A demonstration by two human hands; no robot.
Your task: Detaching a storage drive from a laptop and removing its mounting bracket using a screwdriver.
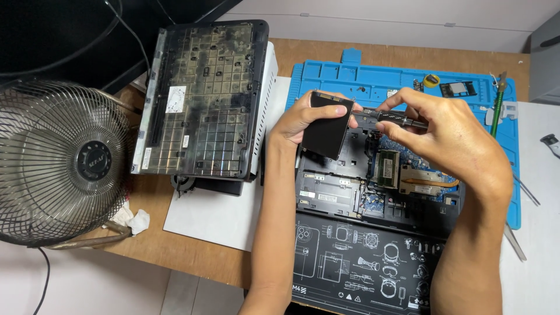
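- Head view, looking straight down on a wooden bench [192, 256].
- Left hand [297, 119] is clamped on a flat black rectangular drive [326, 125]: thumb on the near face, fingers wrapped behind the left edge. Matte face, squared corners, held tilted and lifted above the opened laptop chassis [373, 186].
- Right hand [449, 137] is closed around a slim dark metal screwdriver [396, 118], knurled-looking grip, lying roughly level. Its tip end meets the drive's upper right edge; exact contact point hidden by fingers.
- Hands sit close together, joined through drive and tool.
- Chassis below is black plastic with the boards exposed: a green memory module [387, 169], a copper heat pipe [429, 182] bending right, an empty rectangular bay at lower left.
- Chassis rests on a blue silicone work mat [373, 79] with moulded compartments along the top edge; small loose parts in them, too small to identify.
- Near edge: black mat [361, 262] printed with white line drawings of parts, partly under both forearms.
- Left of the hands: removed laptop cover [204, 99], inner side up, a grid of ribs, grey dust patches and white stickers, lying on a white slotted box [265, 105] and a white sheet [216, 216].
- Far left: round wire-cage fan [61, 163], dull metal grille, black hub. Crumpled white tissue [133, 220] at its base.
- Right edge: green-handled tool [496, 114] on the blue mat.
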